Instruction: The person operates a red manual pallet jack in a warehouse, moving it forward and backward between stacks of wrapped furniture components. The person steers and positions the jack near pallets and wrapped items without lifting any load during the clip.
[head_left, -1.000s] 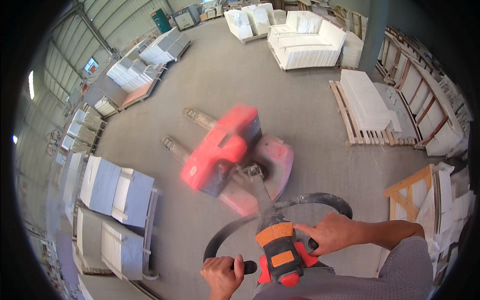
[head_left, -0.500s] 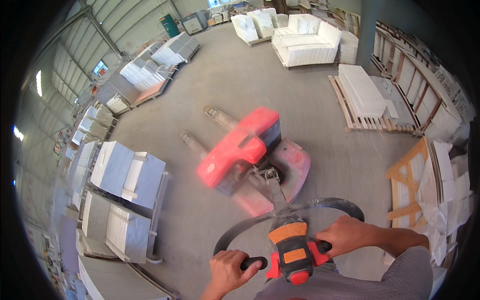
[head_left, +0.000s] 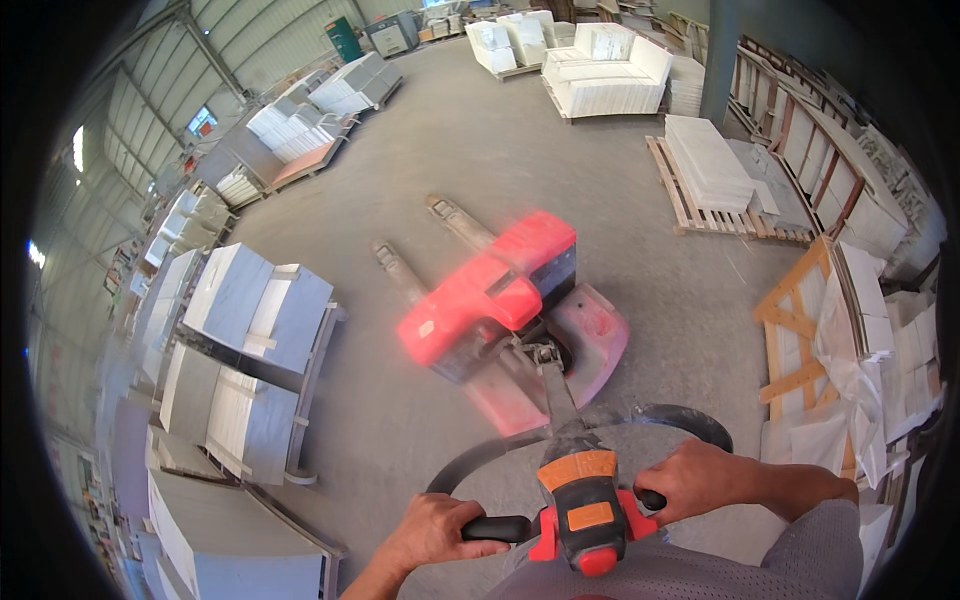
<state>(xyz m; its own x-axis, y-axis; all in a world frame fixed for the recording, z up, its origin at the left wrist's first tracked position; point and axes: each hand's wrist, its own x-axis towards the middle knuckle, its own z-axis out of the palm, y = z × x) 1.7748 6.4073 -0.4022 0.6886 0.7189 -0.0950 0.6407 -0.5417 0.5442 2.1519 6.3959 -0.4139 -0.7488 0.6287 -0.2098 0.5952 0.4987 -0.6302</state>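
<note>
Red pallet truck (head_left: 470,300), 1 unit: body ahead of the tiller head (head_left: 582,505), slightly to its left, joined to it by a shaft (head_left: 560,390). We list the rest from left to right, placed by the tiller head.

- Pale slab stacks (head_left: 228,295): to the left and ahead, well apart.
- Forks (head_left: 400,272), 2: ahead and to the left, beyond the truck body, pointing away.
- Left hand (head_left: 435,527): just left, wrapped about the left grip (head_left: 497,528).
- Right hand (head_left: 695,482): just right, clenched round the right grip (head_left: 650,498); we cannot tell whether it presses the red paddle (head_left: 637,515).
- Wooden frame (head_left: 795,320), 1: to the right and ahead.

Step in hand, as we judge it: guiding the truck by its tiller; we cannot tell whether it rolls. Any next move calls, we judge, for 2 firm grips, gentle steering and a watch on the slab stacks.
</note>
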